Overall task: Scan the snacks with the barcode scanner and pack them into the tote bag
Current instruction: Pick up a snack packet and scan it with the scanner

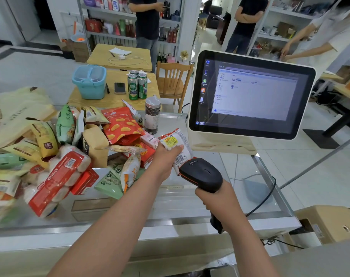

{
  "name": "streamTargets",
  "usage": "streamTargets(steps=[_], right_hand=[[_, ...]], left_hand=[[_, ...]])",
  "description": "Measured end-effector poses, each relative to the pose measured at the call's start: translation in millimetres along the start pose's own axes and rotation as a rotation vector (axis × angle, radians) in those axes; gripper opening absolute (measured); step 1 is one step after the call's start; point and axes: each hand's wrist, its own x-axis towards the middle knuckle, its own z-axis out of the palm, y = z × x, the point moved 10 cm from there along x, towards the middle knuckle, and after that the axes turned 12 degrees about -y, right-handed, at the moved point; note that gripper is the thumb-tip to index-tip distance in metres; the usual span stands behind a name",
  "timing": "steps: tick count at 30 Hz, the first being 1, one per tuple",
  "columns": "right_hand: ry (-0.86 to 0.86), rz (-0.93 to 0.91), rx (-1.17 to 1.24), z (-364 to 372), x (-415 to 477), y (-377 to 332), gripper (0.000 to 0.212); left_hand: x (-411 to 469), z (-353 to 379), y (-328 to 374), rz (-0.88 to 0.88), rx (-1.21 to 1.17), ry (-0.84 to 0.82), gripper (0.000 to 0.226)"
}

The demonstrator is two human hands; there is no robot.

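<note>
The left grip (166,155) is curled around a small white snack packet (175,141) with a yellow label, holding it up over the middle of the glass worktop (190,208), barcode end turned toward the near right. The right grip (217,197) is wrapped around the handle of the black barcode scanner (202,172), whose nose sits just beside the packet's barcode, almost touching it. The scanner's cable (268,194) loops off to the right across the glass.

A heap of other snacks (70,152) covers the left part of the worktop: red, green and yellow bags, a brown paper pouch and a long red pack of white rolls. The cream tote bag (16,112) lies slumped at the far left behind the heap. A lidded jar (152,114) stands at the far edge, and a white touchscreen terminal (250,94) stands at the far right.
</note>
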Motion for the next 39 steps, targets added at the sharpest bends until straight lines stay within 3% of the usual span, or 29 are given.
streamTargets(steps=[39], right_hand=[[-0.011, -0.002, 0.032, -0.6, 1.5, 2.4, 0.008]], left_hand=[[1.3, 0.6, 2.2, -0.005, 0.066, 0.0, 0.031]])
